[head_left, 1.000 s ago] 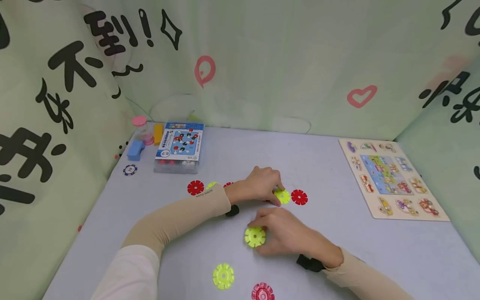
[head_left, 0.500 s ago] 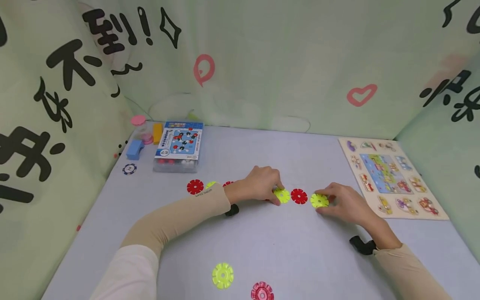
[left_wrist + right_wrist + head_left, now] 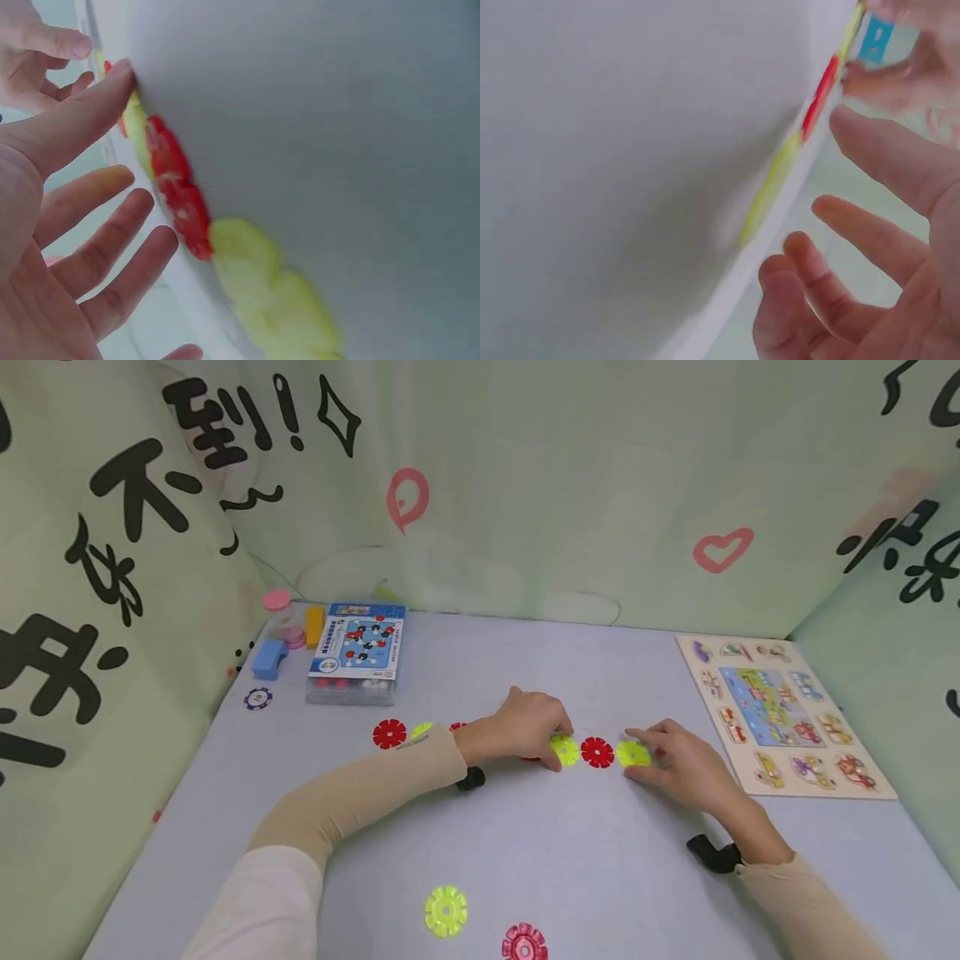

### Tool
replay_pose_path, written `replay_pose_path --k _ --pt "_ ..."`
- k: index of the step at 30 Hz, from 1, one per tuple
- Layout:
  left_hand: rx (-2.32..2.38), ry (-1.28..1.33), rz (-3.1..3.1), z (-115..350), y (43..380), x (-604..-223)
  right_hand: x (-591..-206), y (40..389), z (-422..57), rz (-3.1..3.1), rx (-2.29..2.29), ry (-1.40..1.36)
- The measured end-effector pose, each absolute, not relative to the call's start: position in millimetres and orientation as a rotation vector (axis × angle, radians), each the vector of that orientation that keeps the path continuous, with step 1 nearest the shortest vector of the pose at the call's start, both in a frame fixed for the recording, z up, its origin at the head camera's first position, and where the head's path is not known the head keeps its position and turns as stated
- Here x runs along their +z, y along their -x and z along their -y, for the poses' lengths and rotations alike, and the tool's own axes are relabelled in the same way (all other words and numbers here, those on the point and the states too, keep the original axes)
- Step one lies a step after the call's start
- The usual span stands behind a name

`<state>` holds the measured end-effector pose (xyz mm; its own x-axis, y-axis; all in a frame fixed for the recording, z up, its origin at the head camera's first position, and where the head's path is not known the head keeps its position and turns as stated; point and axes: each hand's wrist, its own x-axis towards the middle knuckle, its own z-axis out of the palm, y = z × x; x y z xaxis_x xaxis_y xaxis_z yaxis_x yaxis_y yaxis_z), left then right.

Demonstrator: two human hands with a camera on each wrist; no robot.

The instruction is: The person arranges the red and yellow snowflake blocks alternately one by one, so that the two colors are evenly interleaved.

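A row of red and yellow-green notched plastic discs lies flat across the table. My left hand point(image 3: 521, 727) spans a yellow-green disc point(image 3: 566, 750), thumb and index finger at its two edges. In the left wrist view the other fingers are spread. Right of it lies a red disc point(image 3: 597, 752). My right hand point(image 3: 686, 768) hovers around the yellow-green disc at the row's right end point(image 3: 633, 754), its thumb and index finger parted and apparently clear of it. The left forearm and hand partly cover the row; a red disc point(image 3: 389, 734) marks its left end.
Nearer me lie a loose yellow-green disc point(image 3: 446, 911) and a pinkish-red disc point(image 3: 525, 942). A boxed molecule set point(image 3: 356, 652), blue block point(image 3: 269, 660), pink-lidded jar point(image 3: 282, 618) and poker chip point(image 3: 258, 698) stand back left. A picture puzzle board point(image 3: 783, 718) lies at right.
My right hand carried a yellow-green disc from the front middle to the row's right end, nudged it left toward the red one and loosened its fingers. My left hand shifted slightly right.
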<state>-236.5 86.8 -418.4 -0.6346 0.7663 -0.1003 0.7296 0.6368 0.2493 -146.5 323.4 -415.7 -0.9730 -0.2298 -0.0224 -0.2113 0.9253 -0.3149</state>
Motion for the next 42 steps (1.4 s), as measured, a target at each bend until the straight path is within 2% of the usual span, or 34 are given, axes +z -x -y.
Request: replay_pose_path --k 3,8,12,18,23,32,36,42 --pt "0.260 -1.231 -2.629 -94 238 -417 -416 133 -298 -3.077 -0.556 0.465" --pt "0.256 -1.255 -2.553 -109 242 -419 -417 97 -234 -2.920 -0.654 0.888" --pt "0.267 -1.269 -2.557 -119 243 -421 -418 70 -196 -2.716 -0.585 1.107" --pt "0.295 -1.274 -2.582 -124 238 -424 -413 42 -187 -2.552 -0.435 1.313" --pt "0.295 -1.279 -2.623 -125 236 -425 -426 23 -185 -2.630 -0.485 1.492" --pt "0.298 -1.282 -2.633 -127 233 -424 -431 12 -186 -2.623 -0.553 1.369" --pt "0.286 -1.275 -2.637 -129 233 -424 -431 12 -187 -2.549 -0.672 1.398" --pt "0.285 -1.273 -2.639 -129 232 -425 -424 19 -197 -2.590 -0.528 1.375"
